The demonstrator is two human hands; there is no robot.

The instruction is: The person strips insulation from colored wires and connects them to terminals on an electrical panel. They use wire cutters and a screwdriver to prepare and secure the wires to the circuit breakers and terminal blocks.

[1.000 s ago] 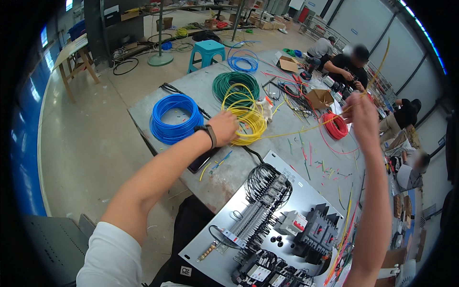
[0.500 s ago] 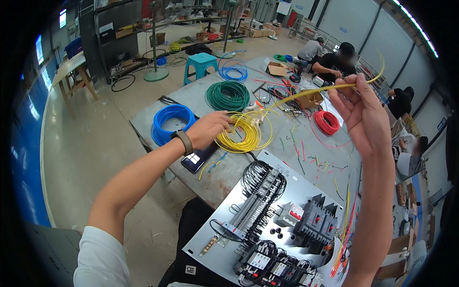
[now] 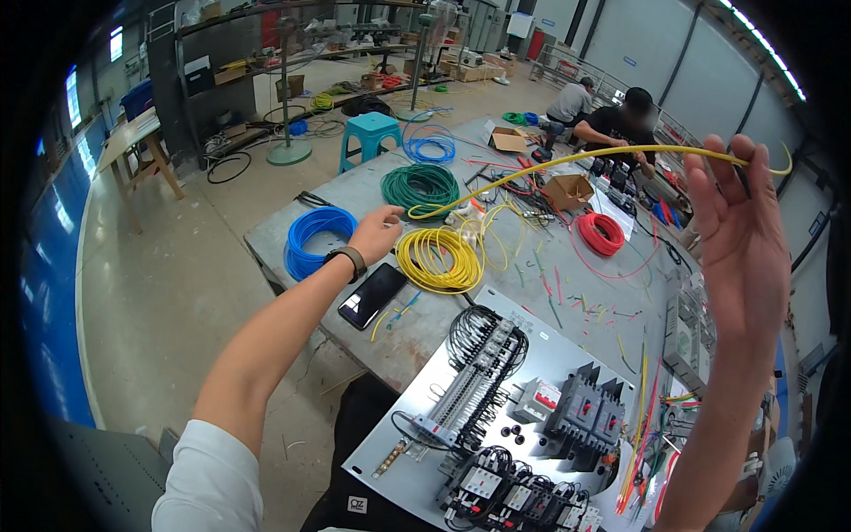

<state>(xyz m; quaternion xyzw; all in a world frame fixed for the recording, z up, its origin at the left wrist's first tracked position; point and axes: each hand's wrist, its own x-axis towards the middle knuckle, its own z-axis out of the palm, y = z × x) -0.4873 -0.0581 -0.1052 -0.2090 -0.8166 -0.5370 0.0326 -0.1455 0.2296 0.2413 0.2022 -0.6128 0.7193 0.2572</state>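
Observation:
My right hand (image 3: pixel 740 235) is raised at the right, palm toward me, with a yellow wire (image 3: pixel 567 158) pinched between thumb and fingers. The wire's short end curls up beyond the fingertips. From there it arcs left across the table and bends back sharply beside my left hand (image 3: pixel 377 234). That hand hovers between the blue wire coil (image 3: pixel 312 239) and the yellow wire coil (image 3: pixel 441 259), fingers loosely bent and apart; whether they touch the wire is hard to see. A green wire coil (image 3: pixel 419 188) lies just behind.
In front of me, a metal panel (image 3: pixel 496 390) carries terminal blocks, breakers and black wiring. A phone (image 3: pixel 372 295) lies beside the yellow coil. Farther right are a red wire coil (image 3: pixel 600 234), an open cardboard box (image 3: pixel 567 191) and wire scraps. A co-worker (image 3: pixel 628 124) sits across the table.
My right hand has moved right, drawing the yellow wire out in a longer arc. My left hand has shifted left and up off the yellow coil. The phone is now fully visible.

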